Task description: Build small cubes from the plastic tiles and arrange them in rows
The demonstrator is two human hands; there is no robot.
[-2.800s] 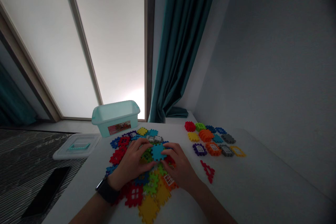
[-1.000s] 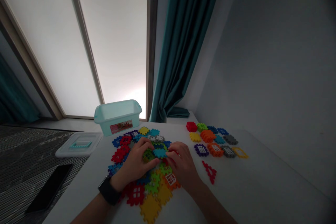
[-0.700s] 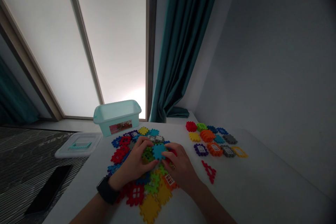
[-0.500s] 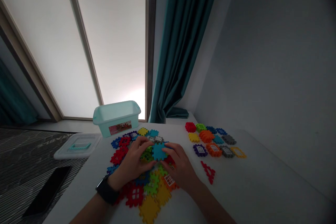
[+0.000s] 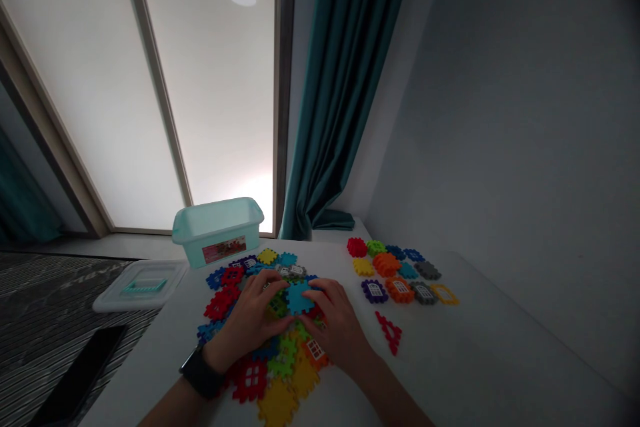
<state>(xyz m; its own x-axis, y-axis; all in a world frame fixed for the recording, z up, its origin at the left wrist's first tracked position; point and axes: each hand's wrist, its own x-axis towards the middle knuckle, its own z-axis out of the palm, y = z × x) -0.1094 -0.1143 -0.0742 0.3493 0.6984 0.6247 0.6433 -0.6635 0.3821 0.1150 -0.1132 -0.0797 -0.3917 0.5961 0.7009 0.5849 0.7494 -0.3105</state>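
Both of my hands meet over a heap of interlocking plastic waffle blocks [image 5: 260,347] on a white table [image 5: 480,347]. Between them, my left hand [image 5: 247,320] and my right hand [image 5: 335,323] pinch a blue waffle block [image 5: 299,298] by its sides. A green block [image 5: 278,305] lies against it, partly under my left fingers. Red, yellow, orange and blue blocks spread around and below my hands. A black watch [image 5: 201,373] circles my left wrist.
Sorted blocks [image 5: 400,273] lie to the right, with a red triangular piece [image 5: 389,332] nearer me. Behind the heap stands a mint plastic box [image 5: 217,232], with its lid [image 5: 143,287] at the table's left edge. A black phone [image 5: 75,380] lies on the striped floor.
The whole view has shifted slightly left and down. My hands have closed in on the blue block from both sides, and it stays in about the same place on the heap.
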